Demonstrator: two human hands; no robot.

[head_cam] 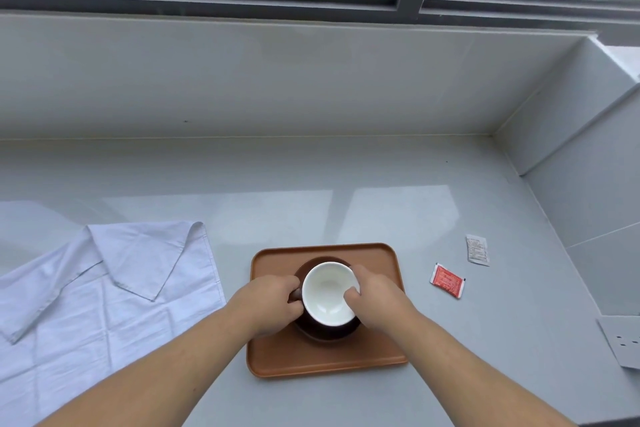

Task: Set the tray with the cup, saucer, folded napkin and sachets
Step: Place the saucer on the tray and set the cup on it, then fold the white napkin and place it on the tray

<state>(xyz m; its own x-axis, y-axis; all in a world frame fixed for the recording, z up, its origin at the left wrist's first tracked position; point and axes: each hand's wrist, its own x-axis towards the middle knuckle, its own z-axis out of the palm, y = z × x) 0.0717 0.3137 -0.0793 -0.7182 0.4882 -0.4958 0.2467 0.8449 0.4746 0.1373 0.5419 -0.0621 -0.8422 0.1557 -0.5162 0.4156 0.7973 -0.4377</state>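
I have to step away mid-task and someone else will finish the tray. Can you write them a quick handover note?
Left hand: holding the cup at its handle side.
Right hand: gripping the cup's rim.
Done: cup sits on the dark saucer, on the brown tray.
Left: white napkin lies unfolded on the counter, left of the tray; red sachet and white sachet lie on the counter to the right. Fold the napkin, then put all three on the tray.

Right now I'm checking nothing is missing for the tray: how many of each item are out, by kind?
Tray: 1
Cup: 1
Saucer: 1
Napkin: 1, unfolded
Sachets: 2, red and white
Total: 6
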